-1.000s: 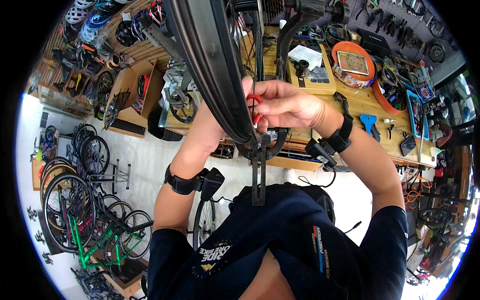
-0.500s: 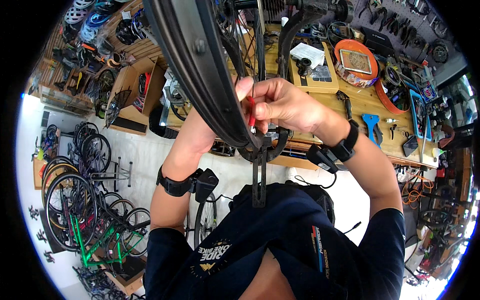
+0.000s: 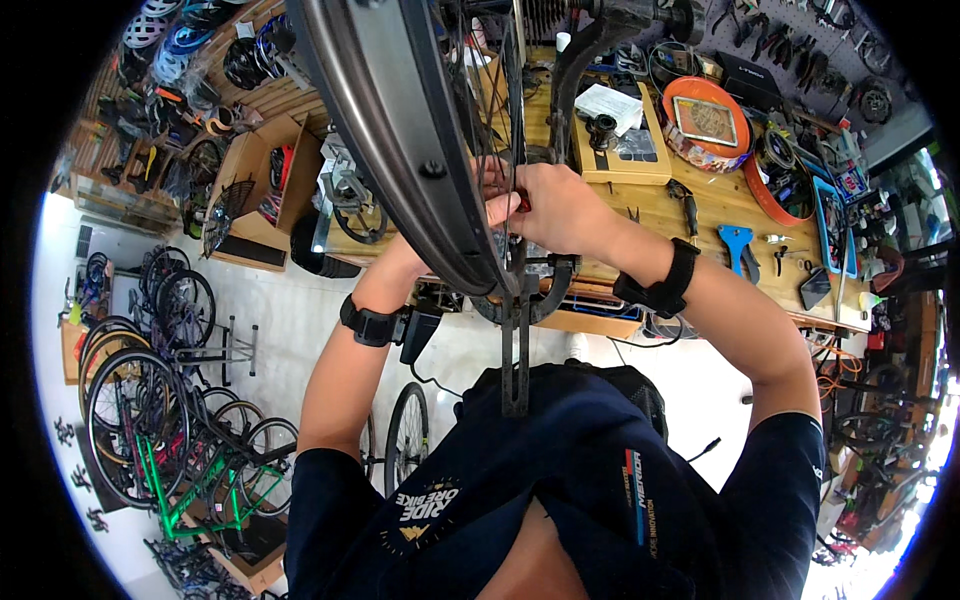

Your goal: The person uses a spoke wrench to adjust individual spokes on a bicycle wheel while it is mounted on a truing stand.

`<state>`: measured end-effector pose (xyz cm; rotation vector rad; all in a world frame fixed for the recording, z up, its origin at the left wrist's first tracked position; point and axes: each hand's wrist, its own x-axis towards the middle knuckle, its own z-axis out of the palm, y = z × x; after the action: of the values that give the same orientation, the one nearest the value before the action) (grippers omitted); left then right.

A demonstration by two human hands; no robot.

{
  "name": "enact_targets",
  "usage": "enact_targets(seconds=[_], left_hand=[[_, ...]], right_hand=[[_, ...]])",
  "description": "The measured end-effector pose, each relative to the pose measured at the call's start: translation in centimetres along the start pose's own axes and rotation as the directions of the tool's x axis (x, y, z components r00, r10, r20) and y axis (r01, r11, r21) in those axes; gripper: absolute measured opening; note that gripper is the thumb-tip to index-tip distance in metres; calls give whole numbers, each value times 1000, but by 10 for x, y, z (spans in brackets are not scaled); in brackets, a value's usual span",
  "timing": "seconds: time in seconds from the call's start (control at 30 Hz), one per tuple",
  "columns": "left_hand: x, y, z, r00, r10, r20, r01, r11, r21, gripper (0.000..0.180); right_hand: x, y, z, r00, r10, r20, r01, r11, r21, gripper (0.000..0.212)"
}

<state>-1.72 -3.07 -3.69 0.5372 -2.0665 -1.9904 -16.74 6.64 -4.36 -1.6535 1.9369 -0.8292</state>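
Note:
A bare bicycle wheel rim (image 3: 405, 150) with thin spokes stands upright in a dark truing stand (image 3: 516, 345), tall in front of me. My right hand (image 3: 563, 208) is closed at the spokes on the rim's right side, pinching a small red spoke wrench (image 3: 523, 201) that mostly hides behind the fingers. From the left, my left hand (image 3: 496, 207) reaches behind the rim, which covers its palm. Its curled fingers show among the spokes, close to the wrench; what they grip is hidden.
Behind the stand is a wooden workbench (image 3: 650, 215) with a yellow box (image 3: 640, 160), an orange round tin (image 3: 712, 95), a blue-handled tool (image 3: 738, 245) and a blue tray (image 3: 835, 225). Bicycles (image 3: 190, 430) and an open carton (image 3: 262, 185) stand on the left.
The rim has turned slightly, bringing a hole into sight. My right hand has closed in toward the spokes, covering most of the red wrench, and my left fingers have shifted down beside it.

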Motion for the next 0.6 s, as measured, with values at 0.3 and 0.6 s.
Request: enact_targets(seconds=[0.3,0.6], left_hand=[[-9,8,-6,998,58,19,-58,998,19,47],[-29,83,-5,989,94,113,-72,979,-189,55]], right_hand=[[-20,-42,-9,995,58,-77,-54,997,57,26],[-31,-71,-65,888,-385,251,-207,153,966,30]])
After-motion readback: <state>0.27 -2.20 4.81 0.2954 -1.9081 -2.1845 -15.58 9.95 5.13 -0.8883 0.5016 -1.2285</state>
